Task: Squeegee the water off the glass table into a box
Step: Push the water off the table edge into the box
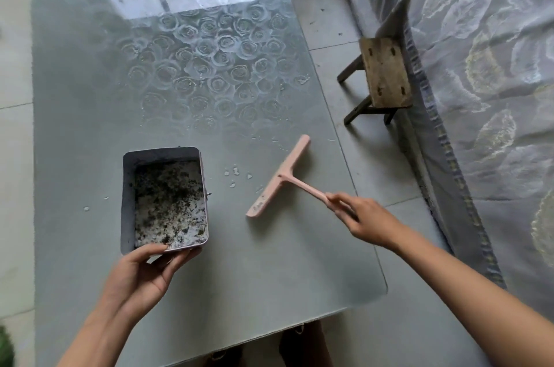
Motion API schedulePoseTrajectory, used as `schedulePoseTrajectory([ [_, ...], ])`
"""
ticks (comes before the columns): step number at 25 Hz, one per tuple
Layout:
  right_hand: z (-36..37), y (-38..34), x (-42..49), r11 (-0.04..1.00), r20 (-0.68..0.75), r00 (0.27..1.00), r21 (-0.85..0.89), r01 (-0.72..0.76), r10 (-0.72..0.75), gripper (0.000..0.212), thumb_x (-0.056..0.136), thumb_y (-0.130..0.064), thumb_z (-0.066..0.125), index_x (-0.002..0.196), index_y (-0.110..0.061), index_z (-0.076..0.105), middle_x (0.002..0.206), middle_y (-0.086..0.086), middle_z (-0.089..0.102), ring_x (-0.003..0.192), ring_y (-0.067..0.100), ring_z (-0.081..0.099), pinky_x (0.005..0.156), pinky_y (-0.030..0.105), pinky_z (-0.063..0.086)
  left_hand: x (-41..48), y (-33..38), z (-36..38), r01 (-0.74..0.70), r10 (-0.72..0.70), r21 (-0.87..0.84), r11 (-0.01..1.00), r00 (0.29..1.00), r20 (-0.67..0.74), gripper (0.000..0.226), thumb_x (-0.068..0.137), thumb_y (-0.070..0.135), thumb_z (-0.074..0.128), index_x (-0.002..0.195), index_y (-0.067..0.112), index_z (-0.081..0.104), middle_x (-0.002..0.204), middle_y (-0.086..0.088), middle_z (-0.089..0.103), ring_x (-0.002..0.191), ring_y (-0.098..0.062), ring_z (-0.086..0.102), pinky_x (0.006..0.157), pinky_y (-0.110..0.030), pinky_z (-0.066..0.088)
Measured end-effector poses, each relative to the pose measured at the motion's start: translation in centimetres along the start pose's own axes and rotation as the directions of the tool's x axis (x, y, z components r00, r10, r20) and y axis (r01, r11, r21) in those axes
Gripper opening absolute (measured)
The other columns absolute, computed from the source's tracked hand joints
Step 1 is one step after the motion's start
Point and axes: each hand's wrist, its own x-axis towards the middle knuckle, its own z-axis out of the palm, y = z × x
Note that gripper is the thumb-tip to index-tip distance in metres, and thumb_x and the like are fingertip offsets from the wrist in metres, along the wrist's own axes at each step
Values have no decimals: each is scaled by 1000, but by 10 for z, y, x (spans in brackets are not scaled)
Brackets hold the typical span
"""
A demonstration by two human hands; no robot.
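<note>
**Findings.** A pink plastic T-shaped squeegee (pixel 280 176) lies aslant on the frosted grey glass counter (pixel 90 96), right of centre. Its blade appears to rest on the glass. The tip of its handle is held in the right grip (pixel 364 218), with the fingers curled round it. A rectangular pink-rimmed box (pixel 128 201), its floor covered in dark specks, sits on the counter's left side. Its near end is held in the left grip (pixel 144 270), thumb over the rim and fingers beneath. Whether that end is raised off the glass cannot be told. Small water droplets (pixel 235 171) lie between box and blade, and more are scattered over the rose pattern beyond.

**Risks, as judged.**
1. The box walls stand above the glass. Water driven toward the box is likely to be stopped at the wall and spread sideways, unless the box is held below a counter edge.
2. The handle is held at its very tip, so little downward pressure is likely on the blade. Skipping and streaks are to be expected.
3. The blade lies close to the counter's right edge. A misdirected stroke may send water onto the tiled floor (pixel 386 174) beside the bed (pixel 479 66).
4. The box is supported at one end only. If it is tipped to receive water, its dark contents may be shed onto the glass.
</note>
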Motion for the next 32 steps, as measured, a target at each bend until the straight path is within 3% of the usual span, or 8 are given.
schedulePoseTrajectory([
  [4,-54,7,52,957,112,974,-197,215,-195,31,96,-43,44,121,-28,56,106,0,68,92,28,63,70,38,50,7,-17,4,-72,62,-116,991,994,-89,62,72,-4,42,134,-13,40,128,-37,51,101,-57,57,75,-35,58],
  [9,-141,54,65,932,278,949,-280,229,-149,29,91,-50,43,111,-34,56,103,-6,69,85,23,65,68,39,51,17,-26,14,-108,74,-189,976,981,-177,52,72,-2,43,122,-14,47,130,-36,49,103,-57,55,76,-34,55],
  [16,-47,-69,153,836,363,854,-268,480,-373,22,97,-36,41,117,-31,50,108,-1,63,91,29,58,63,32,40,27,-31,13,-176,122,-253,951,968,-218,38,71,0,45,108,-4,56,116,-31,61,99,-57,57,67,-40,60],
  [19,-73,-59,156,837,345,855,-259,483,-387,24,96,-42,40,115,-33,52,101,0,65,86,27,59,65,36,46,26,-26,6,-184,122,-271,945,965,-232,35,71,3,47,104,-3,58,108,-31,65,96,-57,58,66,-42,60],
  [22,-121,-21,135,857,361,896,-341,386,-259,31,90,-56,31,112,-42,47,97,-7,67,79,19,61,63,36,48,23,-19,-3,-207,137,-277,938,958,-251,34,70,5,49,102,-1,58,101,-29,68,91,-54,63,71,-45,59],
  [24,-117,-22,131,862,374,893,-334,382,-251,23,92,-51,35,110,-42,45,103,-8,66,82,20,62,67,38,50,20,-15,-8,-222,150,-282,933,955,-256,32,70,5,50,100,1,58,96,-27,69,85,-51,66,66,-43,60],
  [29,-17,-136,171,809,428,815,-263,525,-390,20,98,-35,40,115,-31,49,105,-2,62,91,30,58,66,35,47,9,-5,-26,-261,175,-294,919,941,-289,34,71,6,49,103,2,60,99,-27,69,92,-53,62,66,-42,60],
  [32,-26,-156,179,785,394,813,-284,551,-429,20,97,-39,40,114,-35,50,98,-1,62,85,30,58,63,36,46,-1,1,-39,-284,187,-316,905,934,-303,29,79,5,45,104,2,59,99,-27,69,94,-53,60,69,-40,60],
])
